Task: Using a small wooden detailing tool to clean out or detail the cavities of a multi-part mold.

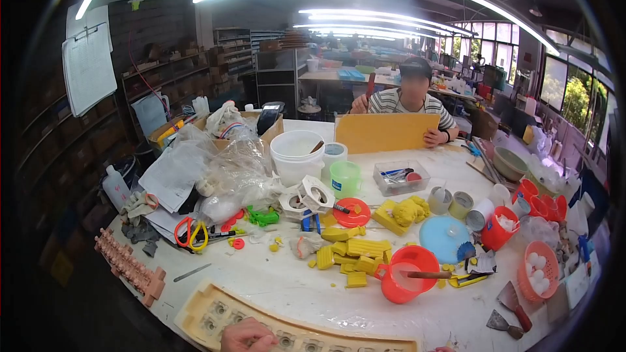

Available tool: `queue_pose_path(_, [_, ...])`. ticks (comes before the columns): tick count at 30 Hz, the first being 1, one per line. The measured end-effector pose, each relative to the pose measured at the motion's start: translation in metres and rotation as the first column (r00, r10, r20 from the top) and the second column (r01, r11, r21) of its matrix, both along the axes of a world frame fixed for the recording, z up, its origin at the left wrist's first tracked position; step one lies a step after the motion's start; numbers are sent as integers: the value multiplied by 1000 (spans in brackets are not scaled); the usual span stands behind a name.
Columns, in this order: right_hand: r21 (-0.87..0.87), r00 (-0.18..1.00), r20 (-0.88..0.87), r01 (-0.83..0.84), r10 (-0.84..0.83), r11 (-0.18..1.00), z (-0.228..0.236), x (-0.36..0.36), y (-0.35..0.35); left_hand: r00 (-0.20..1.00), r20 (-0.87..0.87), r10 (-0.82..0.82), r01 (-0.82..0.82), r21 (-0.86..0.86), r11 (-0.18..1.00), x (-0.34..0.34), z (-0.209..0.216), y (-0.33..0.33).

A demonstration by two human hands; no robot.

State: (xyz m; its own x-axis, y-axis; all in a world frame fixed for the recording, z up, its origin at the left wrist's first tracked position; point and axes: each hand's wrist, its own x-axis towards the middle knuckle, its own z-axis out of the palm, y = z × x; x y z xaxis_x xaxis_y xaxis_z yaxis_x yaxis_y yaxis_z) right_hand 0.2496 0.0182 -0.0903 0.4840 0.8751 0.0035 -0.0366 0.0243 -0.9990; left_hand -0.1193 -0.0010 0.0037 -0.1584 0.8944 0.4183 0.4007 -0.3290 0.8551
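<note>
Nearest, on a white tabletop [248, 267]: long cream-coloured moulded tray [293, 324] with a row of squarish recesses [287, 339], seemingly unfilled. Probably early on; cannot tell the amount left. Over the tray: bare left hand [248, 337], knuckles up, fingers curled inward; cannot see whether pinching anything. Only a sliver of right hand [445, 349] at the bottom edge, state hidden. Farther off, untouched: yellow clay-like blocks [368, 248].
</note>
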Motion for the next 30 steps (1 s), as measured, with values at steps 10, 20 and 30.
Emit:
queue_pose_path(10, [18, 1000, -18, -3, 3, 1000, 9, -3, 0, 999, 37, -4, 5, -38, 999, -1, -6, -3])
queue_pose_path(20, [4, 1000, -30, -1, 1, 1000, 16, -6, 0, 995, 93, -20, 25, -49, 998, -4, -14, -5])
queue_pose_path(30, [33, 999, -36, -10, 11, 999, 11, -4, 0, 993, 117, -30, 35, -39, 999, -7, -19, -6])
